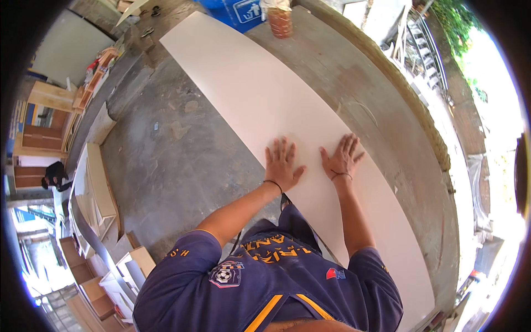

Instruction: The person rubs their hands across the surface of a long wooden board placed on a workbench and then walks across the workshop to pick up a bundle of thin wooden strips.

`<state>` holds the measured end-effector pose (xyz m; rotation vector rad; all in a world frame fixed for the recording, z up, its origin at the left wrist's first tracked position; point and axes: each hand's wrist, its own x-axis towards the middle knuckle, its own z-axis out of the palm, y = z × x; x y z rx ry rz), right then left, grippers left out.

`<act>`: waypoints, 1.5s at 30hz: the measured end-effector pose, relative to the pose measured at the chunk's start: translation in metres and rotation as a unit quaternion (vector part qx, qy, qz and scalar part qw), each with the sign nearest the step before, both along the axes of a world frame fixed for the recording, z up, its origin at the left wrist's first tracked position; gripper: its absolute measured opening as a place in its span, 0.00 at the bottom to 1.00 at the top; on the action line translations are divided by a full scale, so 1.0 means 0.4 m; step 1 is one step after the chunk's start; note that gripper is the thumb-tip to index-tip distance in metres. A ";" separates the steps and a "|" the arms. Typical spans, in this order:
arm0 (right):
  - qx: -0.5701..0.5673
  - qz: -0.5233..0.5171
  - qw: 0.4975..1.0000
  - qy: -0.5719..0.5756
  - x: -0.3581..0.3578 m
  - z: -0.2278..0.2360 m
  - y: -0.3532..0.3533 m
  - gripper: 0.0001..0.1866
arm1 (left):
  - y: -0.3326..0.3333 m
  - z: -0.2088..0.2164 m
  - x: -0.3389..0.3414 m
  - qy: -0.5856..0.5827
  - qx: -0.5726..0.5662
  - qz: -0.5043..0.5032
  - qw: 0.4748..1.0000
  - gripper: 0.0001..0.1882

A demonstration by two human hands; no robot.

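One long, pale panel point(293, 110) lies directly under my hands, its long axis slanting from the top of the frame, left of centre, down to the lower right. Both hands touch it: my left hand point(283, 169) lies near its left edge, my right hand point(342, 161) near its right edge, so neither is nearer the panel. Both are spread wide, palms down, thumbs pointing toward each other, gripping nothing. What bears the panel I cannot tell; grey floor point(171, 155) shows to its left. I count two hands, one panel, one blue bin point(229, 12) and one reddish-brown container point(280, 25) at the top.
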<state>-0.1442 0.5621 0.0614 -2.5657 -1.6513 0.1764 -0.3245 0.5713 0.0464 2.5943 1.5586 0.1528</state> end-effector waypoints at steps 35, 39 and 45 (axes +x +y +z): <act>0.095 -0.110 0.975 0.170 -0.048 -0.120 0.579 0.12 | 0.711 -0.002 -0.606 -0.275 -0.293 0.221 0.889 0.15; 0.096 -0.150 0.984 0.022 -0.184 -0.084 0.651 0.15 | 0.720 -0.032 -0.623 -0.377 -0.429 0.273 0.774 0.16; 0.003 -0.118 0.993 -0.028 -0.352 -0.069 0.699 0.32 | 0.749 -0.027 -0.625 -0.336 -0.370 0.172 0.849 0.15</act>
